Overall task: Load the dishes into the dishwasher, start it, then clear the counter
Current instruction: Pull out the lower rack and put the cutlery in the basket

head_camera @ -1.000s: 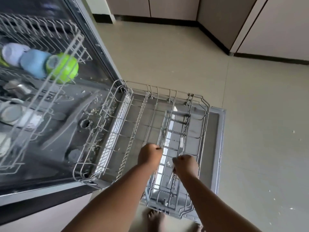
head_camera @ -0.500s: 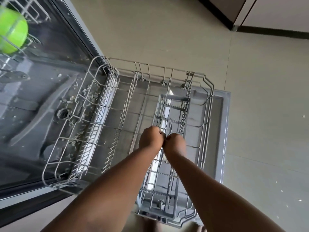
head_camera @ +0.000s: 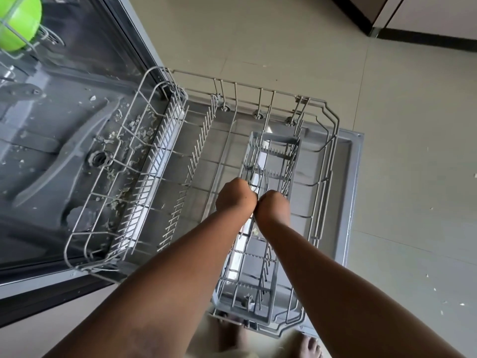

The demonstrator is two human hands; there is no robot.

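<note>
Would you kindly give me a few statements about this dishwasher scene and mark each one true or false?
1. The lower rack is pulled out over the open door. True.
2. The left hand and right hand are far apart, at opposite ends of the rack. False: they are side by side over the cutlery basket.
3. A fork shows just beyond the hands, at the basket. True.
4. The plate slots of the lower rack are full of plates. False: no plates stand in them.
5. A green bowl sits in the upper rack at top left. True.
</note>
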